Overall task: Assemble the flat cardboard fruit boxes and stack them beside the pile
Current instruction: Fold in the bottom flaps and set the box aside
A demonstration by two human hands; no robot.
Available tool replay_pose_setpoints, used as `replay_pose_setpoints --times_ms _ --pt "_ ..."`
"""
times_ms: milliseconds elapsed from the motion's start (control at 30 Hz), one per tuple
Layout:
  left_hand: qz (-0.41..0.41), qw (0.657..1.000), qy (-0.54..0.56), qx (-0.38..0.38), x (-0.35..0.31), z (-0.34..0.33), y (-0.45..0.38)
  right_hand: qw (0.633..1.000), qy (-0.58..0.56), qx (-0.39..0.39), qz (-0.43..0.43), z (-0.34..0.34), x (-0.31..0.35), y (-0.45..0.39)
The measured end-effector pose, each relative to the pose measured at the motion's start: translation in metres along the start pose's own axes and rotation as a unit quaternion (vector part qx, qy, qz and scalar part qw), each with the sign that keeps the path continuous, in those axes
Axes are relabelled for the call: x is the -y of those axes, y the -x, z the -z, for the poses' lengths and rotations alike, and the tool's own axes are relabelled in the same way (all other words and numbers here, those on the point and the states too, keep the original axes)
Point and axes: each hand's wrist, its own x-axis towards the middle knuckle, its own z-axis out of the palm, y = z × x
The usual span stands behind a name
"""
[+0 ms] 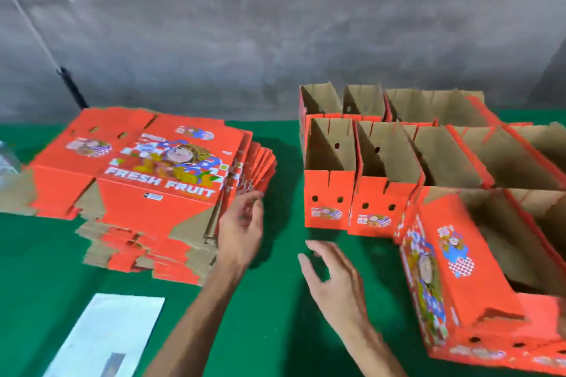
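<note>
Reaching toward the pile, the left hand (242, 223) touches the fanned right edge of the flat boxes (153, 168) with loosely curled fingers, probably to peel off the top sheet. The right hand (333, 278) hovers spread and empty over the green counter (269, 330), ready to help. A white sheet (104, 337) lies near left. Assembled boxes (398, 162) stand in rows at the far right (beside the pile, open tops up). Each is orange-red with "FRESH FRUIT" print and plain brown insides.

Green table (269, 315): flat pile (147, 180), boxes (398, 168) (assembled), paper (104, 333)
</note>
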Motion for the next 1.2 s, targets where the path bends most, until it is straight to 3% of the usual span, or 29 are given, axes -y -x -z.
replay_pose_setpoints --times_ms 167,300,400,533,667,800,933,1067,1200 --pt "-0.090 0.990 -0.102 -0.021 0.041 0.103 -0.046 1.000 -0.002 0.030 -0.003 -0.092 0.052 -0.041" --pt "-0.139 0.953 -0.270 -0.008 0.069 0.166 -0.090 0.997 -0.015 0.067 -0.034 -0.156 0.079 -0.072" --pt "-0.046 0.922 -0.384 -0.004 0.084 0.195 -0.107 0.989 -0.028 0.113 -0.091 -0.185 0.094 -0.087" --pt "0.082 0.894 -0.438 -0.046 0.093 0.228 -0.123 0.979 0.018 0.121 -0.163 -0.199 0.106 -0.098" --pt "0.144 0.876 -0.442 -0.130 0.098 0.277 -0.137 0.976 0.116 0.127 -0.135 -0.195 0.112 -0.107" --pt "0.197 0.862 -0.431 -0.182 0.103 0.326 -0.152 0.964 -0.005 0.180 -0.196 -0.196 0.123 -0.118" --pt "0.164 0.864 -0.442 -0.178 0.103 0.345 -0.147 0.941 -0.114 0.182 -0.260 -0.198 0.134 -0.127" --pt "0.157 0.888 -0.389 -0.187 0.093 0.362 -0.143 0.929 -0.201 0.135 -0.280 -0.188 0.143 -0.130" --pt "0.125 0.930 -0.282 -0.200 0.063 0.378 -0.136 0.911 -0.277 0.140 -0.270 -0.162 0.160 -0.137"
